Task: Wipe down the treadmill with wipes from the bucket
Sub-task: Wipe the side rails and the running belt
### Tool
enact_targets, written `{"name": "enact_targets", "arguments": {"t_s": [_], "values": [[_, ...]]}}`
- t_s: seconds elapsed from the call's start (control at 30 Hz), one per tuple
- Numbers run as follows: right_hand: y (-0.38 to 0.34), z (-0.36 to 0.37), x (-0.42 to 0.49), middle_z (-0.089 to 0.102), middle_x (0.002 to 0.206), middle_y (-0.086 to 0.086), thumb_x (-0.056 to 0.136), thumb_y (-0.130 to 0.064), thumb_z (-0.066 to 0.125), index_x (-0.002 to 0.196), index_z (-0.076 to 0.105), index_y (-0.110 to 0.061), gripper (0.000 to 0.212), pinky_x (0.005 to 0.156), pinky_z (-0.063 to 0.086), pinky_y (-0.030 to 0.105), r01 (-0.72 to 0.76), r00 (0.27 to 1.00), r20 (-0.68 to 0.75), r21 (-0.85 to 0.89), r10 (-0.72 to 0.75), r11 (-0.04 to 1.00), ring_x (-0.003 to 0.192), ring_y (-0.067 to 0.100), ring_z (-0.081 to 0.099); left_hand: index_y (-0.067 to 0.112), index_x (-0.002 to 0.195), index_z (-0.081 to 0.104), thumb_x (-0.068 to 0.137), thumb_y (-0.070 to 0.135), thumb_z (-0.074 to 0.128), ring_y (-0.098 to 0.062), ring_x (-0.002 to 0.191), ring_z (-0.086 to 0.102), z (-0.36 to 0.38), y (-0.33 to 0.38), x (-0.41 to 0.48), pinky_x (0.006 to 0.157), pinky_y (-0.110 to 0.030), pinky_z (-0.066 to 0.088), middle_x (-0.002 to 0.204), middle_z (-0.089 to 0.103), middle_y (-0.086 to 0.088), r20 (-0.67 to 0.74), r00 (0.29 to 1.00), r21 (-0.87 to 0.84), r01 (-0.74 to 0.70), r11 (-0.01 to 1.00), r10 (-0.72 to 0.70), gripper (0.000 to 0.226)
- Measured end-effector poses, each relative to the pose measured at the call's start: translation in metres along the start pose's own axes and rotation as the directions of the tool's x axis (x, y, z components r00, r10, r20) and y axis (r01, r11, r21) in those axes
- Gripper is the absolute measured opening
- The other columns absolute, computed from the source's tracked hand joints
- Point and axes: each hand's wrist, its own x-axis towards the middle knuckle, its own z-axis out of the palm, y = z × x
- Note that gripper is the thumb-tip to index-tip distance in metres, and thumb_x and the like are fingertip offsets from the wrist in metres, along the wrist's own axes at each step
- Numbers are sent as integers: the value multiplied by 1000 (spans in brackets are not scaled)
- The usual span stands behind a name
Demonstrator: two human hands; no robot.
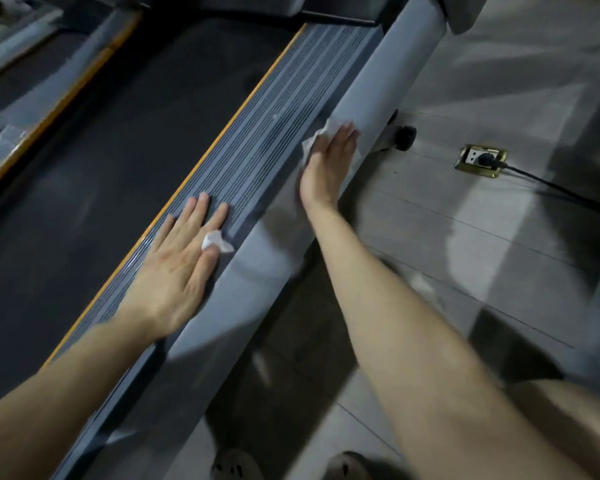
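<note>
The treadmill lies diagonally across the view, with a dark belt, a yellow stripe, a ribbed grey side rail and a smooth grey outer cover. My left hand lies flat on the ribbed rail, and a small white wipe pokes out between its fingers. My right hand presses a second white wipe flat against the outer cover, farther up the rail. The bucket is not in view.
On the tiled floor to the right sits a brass floor socket with a black plug and cable trailing right. A black treadmill wheel stands just beyond my right hand. A second treadmill lies at the left. My shoes show at the bottom.
</note>
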Motion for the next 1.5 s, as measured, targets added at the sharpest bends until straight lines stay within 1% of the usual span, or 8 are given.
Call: {"name": "enact_targets", "arguments": {"t_s": [0.3,0.47,0.67,0.8,0.97,1.17,1.33,1.5], "values": [[19,39,-317,4,177,16,109,-28,39,166,20,-1,65,129,16,64,260,945,222,-71,-238,963,165,34,5,17,170,21,112,34,24,-25,166,8,8,-32,-104,130,-65,15,180,11,-4,-56,996,38,77,996,-75,61],[32,35,-229,10,176,20,113,-49,24,166,22,0,72,133,10,52,324,944,134,-182,-303,928,165,32,8,21,170,26,114,35,23,-19,166,9,12,-30,-102,131,-60,15,179,16,-2,-119,987,44,118,992,-112,58],[22,16,-83,-9,178,9,105,-58,18,171,5,-18,78,132,4,53,-27,1000,-3,-24,26,999,164,23,-6,29,170,25,115,41,20,-14,166,5,12,-28,-101,133,-54,10,179,13,3,-128,982,14,143,990,-141,56],[25,36,-203,-3,179,7,107,-47,22,171,7,-18,72,131,-7,31,-93,996,-1,0,93,996,165,24,-2,32,170,23,116,42,18,-13,166,4,12,-27,-100,133,-54,11,179,12,3,-133,981,26,144,989,-139,55],[62,52,-395,-1,175,26,110,-3,44,164,15,6,63,127,18,66,126,988,100,-117,-115,985,163,42,6,33,170,23,116,45,16,-11,165,3,11,-27,-101,134,-50,10,179,13,3,-146,980,27,139,990,-133,56],[93,52,-323,1,175,23,109,-34,22,164,8,7,70,132,9,57,-71,985,146,-111,87,991,164,35,2,38,170,20,116,48,13,-12,166,2,15,-30,-99,134,-47,8,179,12,3,-161,978,50,143,988,-133,56],[116,35,-191,9,178,1,69,-98,26,170,6,-23,128,134,11,50,-409,913,120,231,391,883,164,21,14,38,170,20,115,47,14,-12,166,2,15,-33,-98,134,-47,8,179,12,3,-164,978,48,135,990,-126,56],[90,47,-226,4,177,15,112,-47,21,169,6,-9,70,133,6,44,-400,916,29,173,401,900,164,29,8,38,170,23,117,47,15,-10,165,2,13,-28,-99,134,-48,8,179,12,5,-172,976,16,135,991,-130,54]]}}
